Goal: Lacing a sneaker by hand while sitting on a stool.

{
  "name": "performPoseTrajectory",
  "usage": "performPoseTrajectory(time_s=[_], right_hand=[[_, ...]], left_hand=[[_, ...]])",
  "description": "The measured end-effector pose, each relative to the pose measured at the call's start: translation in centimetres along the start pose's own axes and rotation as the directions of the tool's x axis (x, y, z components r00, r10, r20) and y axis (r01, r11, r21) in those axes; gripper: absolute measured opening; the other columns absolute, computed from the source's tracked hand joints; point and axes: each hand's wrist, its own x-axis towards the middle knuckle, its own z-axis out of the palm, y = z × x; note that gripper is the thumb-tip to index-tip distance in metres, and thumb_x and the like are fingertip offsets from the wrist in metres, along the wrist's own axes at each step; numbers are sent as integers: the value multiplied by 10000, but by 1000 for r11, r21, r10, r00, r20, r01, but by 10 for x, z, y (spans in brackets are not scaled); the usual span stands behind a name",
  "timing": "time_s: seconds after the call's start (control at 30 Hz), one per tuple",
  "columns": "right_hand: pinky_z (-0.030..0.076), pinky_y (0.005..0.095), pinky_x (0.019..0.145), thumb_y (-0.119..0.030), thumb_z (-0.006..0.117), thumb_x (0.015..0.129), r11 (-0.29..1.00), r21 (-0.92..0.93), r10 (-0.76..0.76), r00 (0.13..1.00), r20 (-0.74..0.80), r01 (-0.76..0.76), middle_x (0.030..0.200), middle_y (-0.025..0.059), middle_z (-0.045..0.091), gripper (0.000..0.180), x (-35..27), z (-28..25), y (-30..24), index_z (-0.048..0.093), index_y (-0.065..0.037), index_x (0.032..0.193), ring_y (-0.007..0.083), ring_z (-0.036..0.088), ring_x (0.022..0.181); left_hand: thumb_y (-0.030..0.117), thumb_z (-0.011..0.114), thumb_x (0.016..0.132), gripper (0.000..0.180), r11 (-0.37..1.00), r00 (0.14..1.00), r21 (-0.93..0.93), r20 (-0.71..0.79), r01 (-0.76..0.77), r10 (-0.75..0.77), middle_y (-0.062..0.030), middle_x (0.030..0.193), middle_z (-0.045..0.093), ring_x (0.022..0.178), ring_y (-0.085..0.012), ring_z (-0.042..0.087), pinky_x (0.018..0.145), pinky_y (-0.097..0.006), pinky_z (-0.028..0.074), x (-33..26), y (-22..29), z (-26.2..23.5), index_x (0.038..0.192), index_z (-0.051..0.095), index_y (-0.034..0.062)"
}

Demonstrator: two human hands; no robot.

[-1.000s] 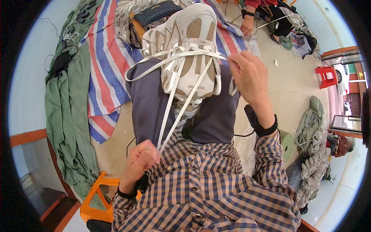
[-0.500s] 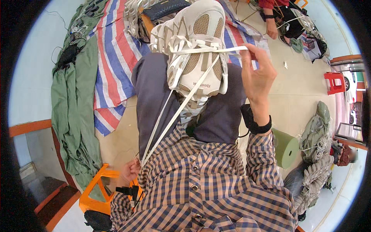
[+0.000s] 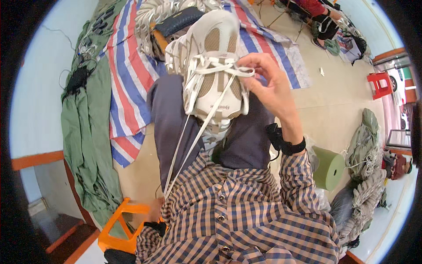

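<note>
A white and tan shoe upper [image 3: 215, 94] lies across my knees, its toe pointing away from me. White shoelace [image 3: 215, 69] crosses its eyelet rows near the toe. With thumb and fingers closed, my right hand [image 3: 270, 86] pinches a loop of this lace at the upper's right side. Two long lace strands [image 3: 193, 144] stretch taut down across my lap to the lower left. There my left hand [image 3: 153, 210] is blurred and its fingers are partly hidden, but the strands run straight into it. More uppers of the same kind sit behind the left edge of this one.
A dark woven pouch [image 3: 179, 21] rests beyond the upper, on a striped sheet [image 3: 132, 83]. An orange stool [image 3: 118, 231] stands by my left arm, a green roll [image 3: 329, 168] by my right. Green cloth [image 3: 88, 141] lies left; a red stool [image 3: 380, 86] and another person [image 3: 323, 15] are farther right.
My right hand has moved left and slightly down, close against the upper. The lace end stretched out to the right is now a small loop. My left hand has shifted slightly down.
</note>
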Motion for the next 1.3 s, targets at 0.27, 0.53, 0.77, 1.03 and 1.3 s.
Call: performPoseTrajectory(time_s=[0.27, 0.53, 0.77, 1.03, 1.3], right_hand=[[429, 328, 851, -125, 691, 790, 996, 24, -92, 988, 121, 89, 998, 78, 561, 155, 7, -4, 5, 594, -65, 895, 226, 535, 974], [448, 410, 825, -174, 701, 737, 946, -234, -222, 974, 47, 226, 1053, 131, 528, 256, -5, -1, -8, 512, -34, 837, 338, 530, 989], [421, 427, 951, -174, 715, 737, 941, -269, -199, 978, 55, 206, 1196, 201, 534, 286, -7, 3, 1, 559, -40, 935, 375, 507, 1117], [427, 407, 930, -128, 718, 758, 954, -255, -153, 987, 43, 159, 1208, 186, 539, 251, -7, 6, -9, 553, -32, 922, 368, 515, 1120], [411, 411, 959, -96, 704, 764, 964, -258, -62, 997, 39, 70, 1236, 194, 530, 231, -4, 8, -16, 540, -26, 912, 373, 503, 1147]], left_hand=[[195, 389, 978, 300, 940, 973, 250, 31, -231, 231, 49, 597, 425, 495, -84, 385, 447, -235, 304, 52, 147, 118, 795, 580, 51], [215, 378, 987, 324, 855, 924, 368, 35, -366, 381, 37, 609, 446, 503, -95, 411, 458, -250, 330, 29, 216, 174, 805, 579, 38], [232, 368, 995, 346, 860, 906, 337, -42, -384, 421, 27, 619, 464, 511, -105, 433, 469, -264, 354, 17, 143, 112, 814, 579, 27], [253, 357, 1005, 372, 687, 770, 598, -175, -412, 614, 16, 630, 485, 519, -116, 458, 481, -280, 381, -16, 42, 59, 824, 578, 14], [262, 397, 1008, 322, 406, 438, 315, 36, -858, 898, 5, 650, 455, 515, -77, 418, 476, -244, 362, -117, 172, 178, 865, 556, 22]])
